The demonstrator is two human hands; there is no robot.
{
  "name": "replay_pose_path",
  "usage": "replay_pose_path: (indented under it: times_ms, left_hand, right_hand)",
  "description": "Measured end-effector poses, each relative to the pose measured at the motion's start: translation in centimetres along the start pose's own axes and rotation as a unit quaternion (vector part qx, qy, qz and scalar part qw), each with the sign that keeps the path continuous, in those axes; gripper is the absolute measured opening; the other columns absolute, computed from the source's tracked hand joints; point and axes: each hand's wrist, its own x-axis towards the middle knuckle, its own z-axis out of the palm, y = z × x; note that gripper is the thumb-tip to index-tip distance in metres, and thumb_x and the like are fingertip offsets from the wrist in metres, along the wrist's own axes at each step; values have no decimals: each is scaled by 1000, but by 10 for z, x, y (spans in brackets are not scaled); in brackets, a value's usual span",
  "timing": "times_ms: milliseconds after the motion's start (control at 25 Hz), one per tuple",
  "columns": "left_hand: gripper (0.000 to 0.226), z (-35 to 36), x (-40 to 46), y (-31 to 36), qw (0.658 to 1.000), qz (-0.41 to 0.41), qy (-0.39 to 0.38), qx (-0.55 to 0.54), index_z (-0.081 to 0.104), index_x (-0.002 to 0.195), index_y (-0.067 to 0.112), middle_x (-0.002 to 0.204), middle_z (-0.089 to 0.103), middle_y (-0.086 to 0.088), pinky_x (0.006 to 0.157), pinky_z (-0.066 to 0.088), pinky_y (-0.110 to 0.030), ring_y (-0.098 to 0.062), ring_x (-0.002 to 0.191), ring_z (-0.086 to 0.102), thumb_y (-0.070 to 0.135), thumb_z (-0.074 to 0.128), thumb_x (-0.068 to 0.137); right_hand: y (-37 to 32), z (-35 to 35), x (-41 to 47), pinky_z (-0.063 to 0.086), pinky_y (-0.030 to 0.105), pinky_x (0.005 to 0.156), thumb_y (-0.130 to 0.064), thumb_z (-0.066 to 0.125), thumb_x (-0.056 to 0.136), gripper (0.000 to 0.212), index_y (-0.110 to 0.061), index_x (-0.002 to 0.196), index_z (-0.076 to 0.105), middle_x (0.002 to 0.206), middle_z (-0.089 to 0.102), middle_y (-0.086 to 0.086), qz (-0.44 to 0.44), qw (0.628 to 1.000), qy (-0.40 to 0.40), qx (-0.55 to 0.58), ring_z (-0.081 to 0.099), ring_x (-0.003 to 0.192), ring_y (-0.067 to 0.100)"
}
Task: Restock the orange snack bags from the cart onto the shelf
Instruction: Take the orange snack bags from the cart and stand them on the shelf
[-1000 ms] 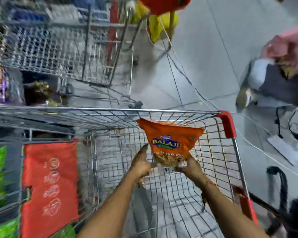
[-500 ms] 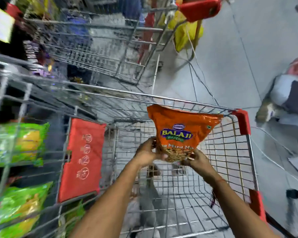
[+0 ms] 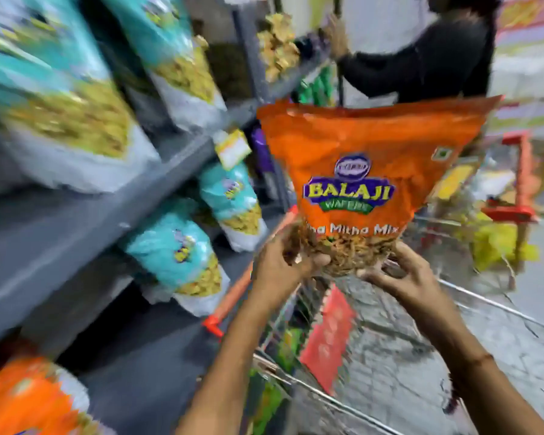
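Head view: both hands, left hand and right hand, pinch the orange snack bag by its bottom corners, upright above the cart, beside the shelf; it looks light, crinkly, slippery and crushable.

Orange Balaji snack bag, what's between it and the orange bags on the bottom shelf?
In the head view, the left hand, teal snack bags and a grey shelf edge lie between orange Balaji snack bag and shelved orange bags.

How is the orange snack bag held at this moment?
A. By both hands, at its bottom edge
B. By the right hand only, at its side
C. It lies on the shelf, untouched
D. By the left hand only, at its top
A: the left hand and right hand both grip the bottom edge of the orange snack bag, upright in the air beside the shelf.
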Motion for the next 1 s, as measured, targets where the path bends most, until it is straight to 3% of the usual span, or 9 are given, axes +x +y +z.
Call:
replay_pose_path:
  times_ms: [120,200,280,440,600,680,840,1000]
  left_hand:
    - [61,-84,-38,84,990,72,112,36,61,119,25,104,75,8,88,55,-24,-4,100,69,34,81,63]
    - [44,-137,-66,122,973,122,191,54,62,110,31,90,75,22,80,51,-13,7,90,68,20,82,72]
    - [44,-173,-89,145,954,149,251,66,59,106,37,82,71,35,74,48,-4,16,85,65,11,77,76]
    - [44,-233,-132,165,909,159,368,113,57,110,39,83,67,44,74,46,-1,21,87,63,18,77,77]
    - [52,-274,-152,165,884,97,428,163,59,119,38,101,69,28,84,50,-12,17,97,61,51,75,72]
    - [52,-286,-153,159,883,56,433,174,57,122,38,109,67,22,91,50,-20,14,101,59,52,73,74]
    - [43,-303,-144,146,877,-5,441,189,54,103,58,119,68,17,102,50,-41,-4,114,62,71,63,63]
    - [59,-308,-137,141,871,-45,444,204,50,122,44,126,66,10,103,48,-45,-13,118,61,69,60,69]
  right_hand:
    - [-93,68,11,49,7,83,-10,78,67,47,-27,110,67,103,74,-24,-118,991,-47,41,66,97,-8]
    - [-145,115,15,51,11,85,-13,78,66,50,-20,114,67,107,75,-14,-178,977,-95,66,68,98,-1]
    - [-178,154,20,53,18,89,-13,82,66,54,-14,118,66,113,75,-3,-219,961,-143,85,68,101,4]
    - [-212,231,26,55,24,91,-22,83,69,48,-12,113,69,113,75,1,-269,935,-209,98,69,101,8]
    - [-221,288,36,54,30,91,-37,82,70,38,-29,105,72,109,76,-11,-282,917,-265,102,69,105,10]
    - [-216,306,45,54,38,94,-37,80,72,38,-27,107,71,110,75,-9,-273,910,-295,99,69,107,13]
    - [-203,330,65,55,52,86,-57,74,71,44,-27,104,69,100,77,-5,-278,906,-315,46,71,98,21]
    - [-199,345,76,55,53,80,-75,65,66,63,-24,104,65,96,76,3,-276,906,-322,-12,71,92,23]
